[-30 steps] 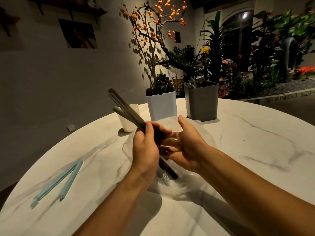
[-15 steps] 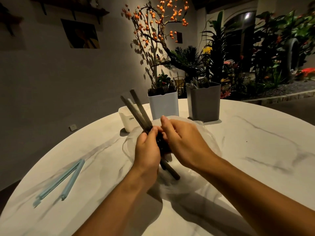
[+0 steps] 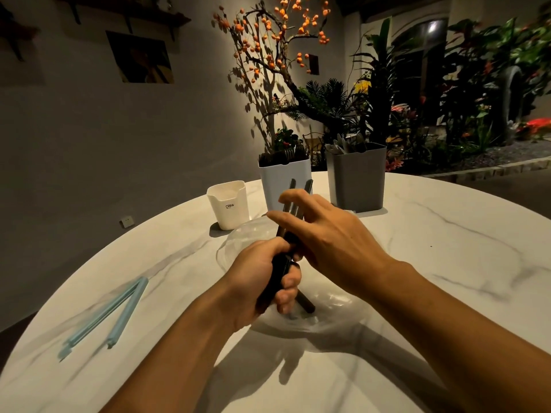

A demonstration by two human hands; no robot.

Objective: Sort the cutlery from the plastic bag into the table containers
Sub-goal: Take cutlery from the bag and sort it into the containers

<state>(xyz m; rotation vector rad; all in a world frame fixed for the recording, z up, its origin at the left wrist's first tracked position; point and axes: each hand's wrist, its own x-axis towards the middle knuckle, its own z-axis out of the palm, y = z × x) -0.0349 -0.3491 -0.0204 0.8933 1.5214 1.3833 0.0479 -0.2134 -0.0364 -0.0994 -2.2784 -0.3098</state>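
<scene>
Left hand (image 3: 262,281) grips a bundle of dark cutlery (image 3: 281,263), now swung upright above the plastic bag (image 3: 328,317) on the worktop (image 3: 432,263). Right hand (image 3: 331,234) has moved higher, fingers spread against the handles.

table (image 3: 447,263): glossy marble | plastic bag (image 3: 328,311): clear, shiny | cutlery (image 3: 290,210): metal
</scene>
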